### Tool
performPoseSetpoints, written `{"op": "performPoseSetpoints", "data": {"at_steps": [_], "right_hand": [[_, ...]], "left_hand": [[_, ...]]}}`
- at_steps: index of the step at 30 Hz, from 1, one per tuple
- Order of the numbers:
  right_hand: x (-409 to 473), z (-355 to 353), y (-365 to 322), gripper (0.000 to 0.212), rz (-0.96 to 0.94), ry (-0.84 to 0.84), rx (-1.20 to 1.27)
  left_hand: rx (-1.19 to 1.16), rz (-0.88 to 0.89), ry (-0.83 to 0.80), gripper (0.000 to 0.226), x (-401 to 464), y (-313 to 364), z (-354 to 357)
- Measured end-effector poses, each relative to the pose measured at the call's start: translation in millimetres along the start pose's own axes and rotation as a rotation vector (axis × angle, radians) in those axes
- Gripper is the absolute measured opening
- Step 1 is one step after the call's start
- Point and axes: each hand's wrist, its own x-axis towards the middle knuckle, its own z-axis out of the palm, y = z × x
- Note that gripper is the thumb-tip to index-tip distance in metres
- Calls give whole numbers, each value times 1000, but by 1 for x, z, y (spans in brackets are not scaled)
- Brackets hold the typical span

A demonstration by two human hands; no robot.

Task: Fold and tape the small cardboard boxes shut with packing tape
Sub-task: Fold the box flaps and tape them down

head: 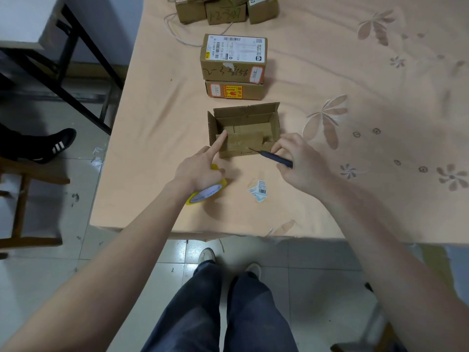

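Evenly and softly lit from overhead, moderately bright, without glare. Faint soft shadows on the tabletop (330, 59) under the forearms and beside the stacked boxes (234, 67). Strongly bowed toward the edges by the wide lens; slightly smeared and soft throughout, most at the corners.

Left hand (200, 171) fingers the open box's (243, 130) flap; right hand (299, 158) holds a knife (275, 158) (dark-handled).
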Motion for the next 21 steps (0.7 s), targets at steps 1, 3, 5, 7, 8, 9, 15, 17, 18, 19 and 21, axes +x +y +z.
{"op": "performPoseSetpoints", "data": {"at_steps": [1,3,5,7,8,9,15,17,18,19,21], "right_hand": [[-1,0,0,25,10,23,9],[-1,2,-4,27,53,81,34],[6,3,-13,26,91,163,108],[18,6,-25,29,96,196,179],[26,8,-30,32,95,187,177],[34,11,-34,35,99,163,168],[68,40,-45,50,190,-25,156],[71,49,-42,39,222,-35,121],[72,52,-41,30,237,-22,112],[73,54,-41,22,247,-4,103],[75,55,-41,15,243,18,65]], "left_hand": [[-2,7,-5,87,0,0,0],[-14,11,-6,86,0,0,-1],[-20,11,-3,85,1,-1,-1],[-23,10,-4,84,2,-2,-1],[-26,11,-4,84,2,-2,-2],[-29,12,-3,83,2,-2,-2],[-40,21,10,83,4,-2,-3],[-46,21,3,84,5,-2,-3],[-53,22,1,84,6,-1,-3],[-58,24,1,84,6,-1,-3],[-68,31,6,85,8,0,-3]]}}
